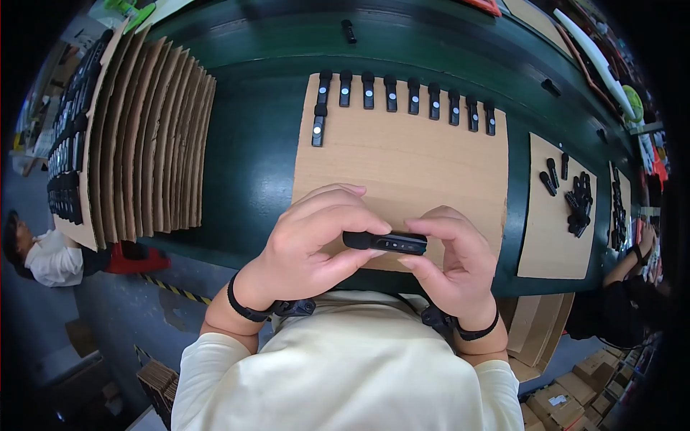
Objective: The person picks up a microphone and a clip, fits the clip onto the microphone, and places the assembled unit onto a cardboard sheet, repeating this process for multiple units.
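Observation:
A small black wireless microphone (386, 243) with a rounded, foam-like tip lies level between my two hands, above the near edge of a cardboard sheet (402, 161). The thumb and fingers of my left hand (316, 241) pinch its rounded end. At the other end, my right hand (454, 251) grips it between thumb and forefinger. Along the far edge of the cardboard runs a row of several like microphones (391, 93), most with a pale round spot. One more microphone (318, 126) sits below the leftmost of the row.
Upright cardboard sheets (154, 136) stand packed at the left, with black pieces on the outermost. On the right, another sheet (550, 244) bears a loose pile of microphones (578, 205). A single black piece (348, 31) lies on the green table (248, 144). Co-workers are at both sides.

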The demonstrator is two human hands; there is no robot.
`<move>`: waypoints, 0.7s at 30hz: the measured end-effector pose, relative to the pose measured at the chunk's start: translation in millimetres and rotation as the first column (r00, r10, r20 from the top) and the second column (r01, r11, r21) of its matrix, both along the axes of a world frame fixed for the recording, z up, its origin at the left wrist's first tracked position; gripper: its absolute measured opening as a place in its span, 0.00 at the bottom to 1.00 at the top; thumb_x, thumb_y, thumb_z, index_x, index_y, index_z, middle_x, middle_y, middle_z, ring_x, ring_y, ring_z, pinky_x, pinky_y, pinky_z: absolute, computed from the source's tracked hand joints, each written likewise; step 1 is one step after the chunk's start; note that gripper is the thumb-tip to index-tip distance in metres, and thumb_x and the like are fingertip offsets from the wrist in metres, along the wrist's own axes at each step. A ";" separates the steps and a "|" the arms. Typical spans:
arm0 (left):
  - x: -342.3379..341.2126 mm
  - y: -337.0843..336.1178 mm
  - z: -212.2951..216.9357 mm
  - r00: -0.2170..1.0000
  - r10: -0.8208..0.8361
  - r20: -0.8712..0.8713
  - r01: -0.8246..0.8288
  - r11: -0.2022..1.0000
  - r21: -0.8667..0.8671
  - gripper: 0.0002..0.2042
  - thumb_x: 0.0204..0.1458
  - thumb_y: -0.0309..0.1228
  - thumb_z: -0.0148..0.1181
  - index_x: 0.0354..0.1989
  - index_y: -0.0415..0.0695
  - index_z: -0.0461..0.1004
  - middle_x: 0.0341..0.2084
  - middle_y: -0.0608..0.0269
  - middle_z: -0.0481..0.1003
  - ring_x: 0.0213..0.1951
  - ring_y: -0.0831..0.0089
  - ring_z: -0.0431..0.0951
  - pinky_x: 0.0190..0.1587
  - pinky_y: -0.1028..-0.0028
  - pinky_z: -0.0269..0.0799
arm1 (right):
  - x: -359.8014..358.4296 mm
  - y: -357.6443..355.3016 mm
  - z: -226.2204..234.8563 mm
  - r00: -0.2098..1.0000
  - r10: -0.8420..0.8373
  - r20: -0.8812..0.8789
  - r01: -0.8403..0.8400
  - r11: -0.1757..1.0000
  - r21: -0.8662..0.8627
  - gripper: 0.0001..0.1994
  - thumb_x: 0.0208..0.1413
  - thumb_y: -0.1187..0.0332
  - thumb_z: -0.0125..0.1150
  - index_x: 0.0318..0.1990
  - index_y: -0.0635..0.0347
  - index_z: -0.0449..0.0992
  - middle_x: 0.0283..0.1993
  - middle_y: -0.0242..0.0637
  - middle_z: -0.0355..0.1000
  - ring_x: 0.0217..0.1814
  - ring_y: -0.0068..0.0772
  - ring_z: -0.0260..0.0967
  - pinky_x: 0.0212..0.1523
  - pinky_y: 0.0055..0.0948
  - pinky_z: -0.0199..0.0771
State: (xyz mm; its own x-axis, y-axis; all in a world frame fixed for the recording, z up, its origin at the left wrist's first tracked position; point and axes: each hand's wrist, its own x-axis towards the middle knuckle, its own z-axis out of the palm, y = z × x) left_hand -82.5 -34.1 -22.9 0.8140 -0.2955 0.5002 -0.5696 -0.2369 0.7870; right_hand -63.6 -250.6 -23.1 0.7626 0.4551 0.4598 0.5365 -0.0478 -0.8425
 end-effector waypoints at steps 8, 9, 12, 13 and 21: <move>-0.1 -3.7 1.2 1.000 0.026 0.004 -0.026 0.999 0.033 0.12 0.40 0.22 0.69 0.36 0.39 0.76 0.33 0.58 0.78 0.37 0.64 0.78 0.55 0.53 0.67 | -0.7 -1.9 -5.2 0.999 -0.009 -0.051 0.011 0.999 0.041 0.15 0.44 0.82 0.67 0.42 0.67 0.74 0.38 0.44 0.74 0.38 0.38 0.73 0.39 0.28 0.73; 0.3 -3.4 0.0 1.000 0.025 0.004 -0.026 0.998 0.049 0.12 0.40 0.22 0.68 0.36 0.39 0.76 0.34 0.58 0.78 0.38 0.64 0.78 0.56 0.53 0.66 | -0.9 -0.3 -2.5 1.000 -0.016 -0.018 0.017 0.999 0.034 0.16 0.43 0.83 0.67 0.42 0.66 0.74 0.39 0.44 0.74 0.39 0.38 0.72 0.39 0.29 0.73; 1.6 -6.9 -3.5 1.000 0.019 -0.004 -0.018 0.998 0.068 0.12 0.40 0.22 0.68 0.36 0.39 0.76 0.34 0.57 0.78 0.39 0.63 0.78 0.57 0.53 0.66 | -1.5 3.2 2.1 0.998 -0.031 0.045 0.030 0.999 0.021 0.17 0.42 0.84 0.66 0.42 0.66 0.73 0.41 0.44 0.74 0.41 0.40 0.72 0.40 0.30 0.73; 1.7 -7.6 -4.3 1.000 0.018 -0.007 -0.017 0.997 0.079 0.12 0.40 0.23 0.67 0.36 0.39 0.76 0.35 0.56 0.78 0.39 0.62 0.78 0.57 0.54 0.66 | -1.8 4.0 2.4 0.998 -0.027 0.055 0.026 1.000 0.016 0.17 0.41 0.84 0.66 0.42 0.66 0.73 0.40 0.44 0.74 0.40 0.40 0.73 0.40 0.31 0.73; 4.8 0.6 -7.1 0.997 0.028 -0.067 -0.027 0.999 0.020 0.12 0.39 0.22 0.68 0.34 0.41 0.76 0.35 0.59 0.77 0.39 0.60 0.77 0.50 0.62 0.71 | 4.7 14.1 8.9 0.991 0.008 0.133 -0.001 0.999 -0.052 0.17 0.40 0.85 0.65 0.41 0.66 0.73 0.39 0.45 0.74 0.39 0.41 0.73 0.38 0.32 0.74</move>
State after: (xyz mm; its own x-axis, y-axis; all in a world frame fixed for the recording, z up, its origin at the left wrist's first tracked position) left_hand -77.7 -33.5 -30.0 0.8536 -0.2812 0.4386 -0.5085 -0.2670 0.8186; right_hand -58.9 -236.4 -14.2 0.6940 0.4843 0.5327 0.6440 -0.0869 -0.7601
